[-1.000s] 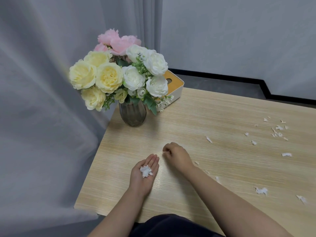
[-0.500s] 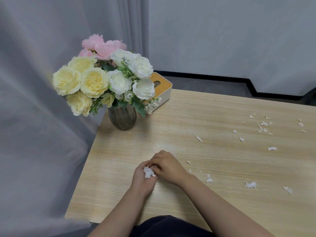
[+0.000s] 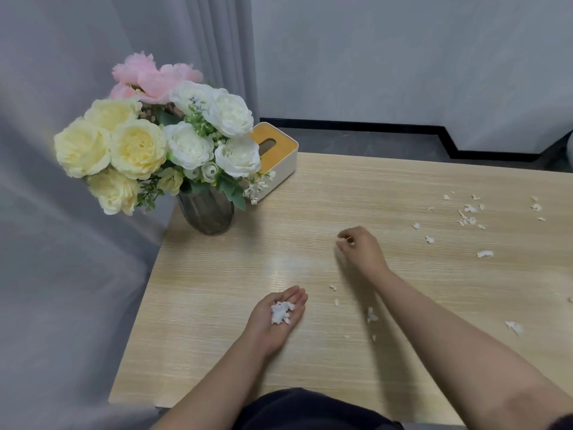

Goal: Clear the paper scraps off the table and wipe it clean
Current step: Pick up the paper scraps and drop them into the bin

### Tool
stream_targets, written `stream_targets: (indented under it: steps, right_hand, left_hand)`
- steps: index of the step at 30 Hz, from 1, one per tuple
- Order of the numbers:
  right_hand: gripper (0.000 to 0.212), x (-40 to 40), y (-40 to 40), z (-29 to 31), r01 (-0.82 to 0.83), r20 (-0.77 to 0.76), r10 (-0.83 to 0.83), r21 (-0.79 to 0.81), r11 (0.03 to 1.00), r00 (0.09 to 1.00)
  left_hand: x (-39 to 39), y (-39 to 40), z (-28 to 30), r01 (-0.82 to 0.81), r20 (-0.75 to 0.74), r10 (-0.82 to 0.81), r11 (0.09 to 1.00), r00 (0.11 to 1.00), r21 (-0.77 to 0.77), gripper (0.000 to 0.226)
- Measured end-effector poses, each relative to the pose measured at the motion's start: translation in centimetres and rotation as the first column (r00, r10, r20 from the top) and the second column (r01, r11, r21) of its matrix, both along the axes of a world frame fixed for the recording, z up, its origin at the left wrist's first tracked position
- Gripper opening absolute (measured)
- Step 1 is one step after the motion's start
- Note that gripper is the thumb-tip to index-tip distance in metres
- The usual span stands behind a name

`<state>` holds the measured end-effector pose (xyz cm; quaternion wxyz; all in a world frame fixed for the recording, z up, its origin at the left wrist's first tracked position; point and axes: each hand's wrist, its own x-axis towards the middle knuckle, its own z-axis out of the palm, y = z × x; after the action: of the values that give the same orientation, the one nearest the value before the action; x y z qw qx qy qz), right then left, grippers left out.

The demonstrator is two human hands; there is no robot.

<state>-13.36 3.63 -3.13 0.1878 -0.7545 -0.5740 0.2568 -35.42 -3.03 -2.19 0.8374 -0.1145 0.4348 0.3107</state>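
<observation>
My left hand (image 3: 276, 318) lies palm up on the light wooden table (image 3: 356, 377), fingers straight, carrying a small pile of white paper scraps (image 3: 280, 311). My right hand (image 3: 359, 249) is farther out on the table with its fingers curled, pinching a small white scrap (image 3: 341, 240) at the fingertips. Loose scraps lie beside my right forearm (image 3: 370, 315) and several more are scattered at the far right (image 3: 468, 212).
A grey vase of yellow, white and pink flowers (image 3: 206, 209) stands at the table's back left corner. A white tissue box with a yellow top (image 3: 276, 156) sits behind it. A grey curtain (image 3: 62, 274) hangs along the left edge.
My right hand left my left palm and reached out to the right, where it now pinches a scrap. My left hand stays palm up with the pile.
</observation>
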Motion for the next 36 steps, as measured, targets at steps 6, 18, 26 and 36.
stream_targets:
  steps: [6,18,26,36]
  right_hand:
    - [0.029,2.8,0.9,-1.8,0.032,0.165,0.001,-0.199,0.98,0.986]
    - [0.017,0.7,-2.5,-3.7,-0.154,0.334,0.175,-0.089,0.984,0.926]
    - [0.018,0.9,-5.4,-2.5,-0.116,0.151,0.134,-0.118,0.986,0.979]
    - [0.009,-2.3,-10.9,4.2,-0.275,-0.218,0.301,0.142,0.951,0.928]
  left_hand:
    - [0.0,-0.8,-0.2,0.017,0.008,-0.017,1.0,1.0,0.006,0.027]
    - [-1.1,-2.3,-0.5,0.007,-0.033,-0.007,1.0,0.999,-0.015,0.029]
    - [0.7,-3.7,0.2,0.02,-0.017,-0.02,1.0,1.0,-0.001,0.029]
    - [4.0,-6.8,1.1,-0.12,0.021,0.121,0.992,0.992,-0.023,0.029]
